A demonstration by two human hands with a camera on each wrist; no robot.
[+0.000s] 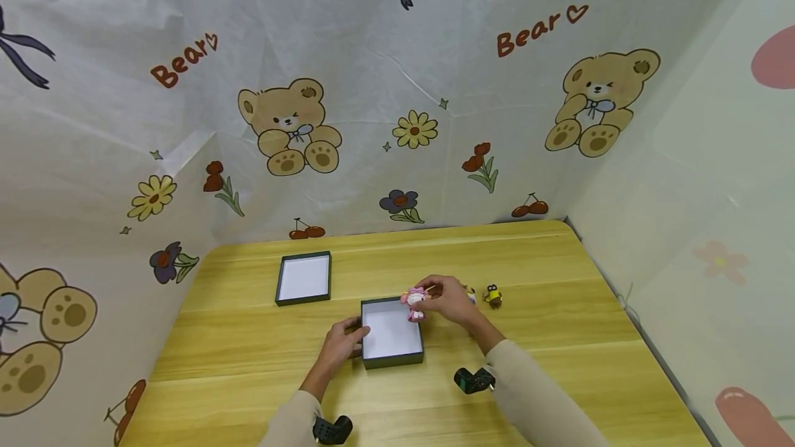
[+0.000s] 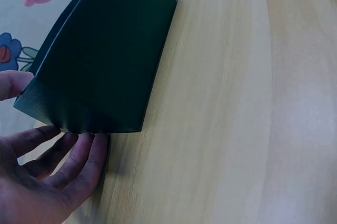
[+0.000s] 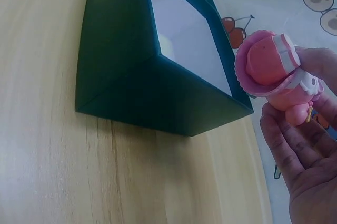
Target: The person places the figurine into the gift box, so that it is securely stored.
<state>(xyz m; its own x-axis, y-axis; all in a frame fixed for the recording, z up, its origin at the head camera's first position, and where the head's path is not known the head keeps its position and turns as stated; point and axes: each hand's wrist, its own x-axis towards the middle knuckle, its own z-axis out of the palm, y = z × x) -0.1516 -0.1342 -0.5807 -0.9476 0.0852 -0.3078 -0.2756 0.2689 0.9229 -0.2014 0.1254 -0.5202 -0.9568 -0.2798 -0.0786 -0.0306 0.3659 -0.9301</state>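
1. On the wooden table (image 1: 248,357), far left, a box lid (image 1: 303,279) lies apart, inside up, leaving bare wood around it.
2. The left hand (image 1: 340,347) rests with straight fingers (image 2: 79,155) against the dark green box (image 1: 392,334), apparently steadying it.
3. The right hand (image 1: 452,301) pinches a pink figurine (image 1: 414,303) over the box's far right corner, just above its open white interior.
4. A small yellow figure (image 1: 493,295) stands to the right, well inside the table edge.
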